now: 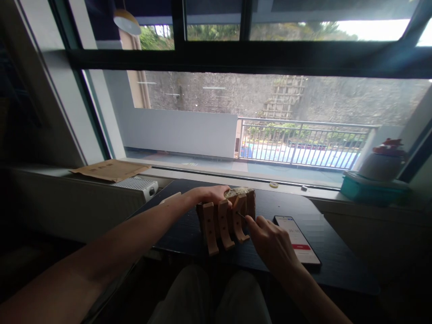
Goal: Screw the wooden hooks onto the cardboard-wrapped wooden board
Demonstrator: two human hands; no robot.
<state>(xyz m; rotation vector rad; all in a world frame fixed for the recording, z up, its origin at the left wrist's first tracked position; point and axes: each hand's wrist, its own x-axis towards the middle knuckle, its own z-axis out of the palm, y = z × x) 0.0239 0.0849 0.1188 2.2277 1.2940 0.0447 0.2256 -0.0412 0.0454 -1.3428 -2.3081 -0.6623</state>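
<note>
Our right hand [272, 234] pinches a thin dark tool [240, 216], pointed at the rightmost curved hook [239, 230] of the wooden rack [223, 227]. With our left hand [215, 194] we grasp the rack's upper part, near the table's [270, 202] front edge, left of the phone [298, 240].

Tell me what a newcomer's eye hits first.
The bright window filling the top comes first. Next, at lower centre, come three curved wooden pieces, with a thin dark tool in the right hand at the rightmost. The lit phone stands out on the dark table's right.
</note>
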